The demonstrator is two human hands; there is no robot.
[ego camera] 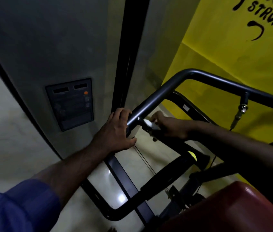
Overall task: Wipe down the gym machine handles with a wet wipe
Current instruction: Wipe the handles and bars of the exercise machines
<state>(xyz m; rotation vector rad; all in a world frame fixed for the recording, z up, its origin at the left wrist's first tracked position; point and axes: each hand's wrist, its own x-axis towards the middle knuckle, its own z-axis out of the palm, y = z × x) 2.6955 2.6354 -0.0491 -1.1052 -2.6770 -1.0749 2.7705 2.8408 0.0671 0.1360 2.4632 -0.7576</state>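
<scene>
Your blue sleeve (15,210) leads to the left grip (115,131), curled over the handle bar's (157,96) lower end. The wet wipe (150,124), pinched in the right grip (171,126), sits against the bar just beside it. The bar's length climbs away from both grips, so I'd wipe upward.

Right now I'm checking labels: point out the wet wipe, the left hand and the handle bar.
wet wipe (150,124): head view, its white fold.
left hand (115,129): head view, back of hand.
handle bar (157,96): head view, slanted grey tube.
</scene>
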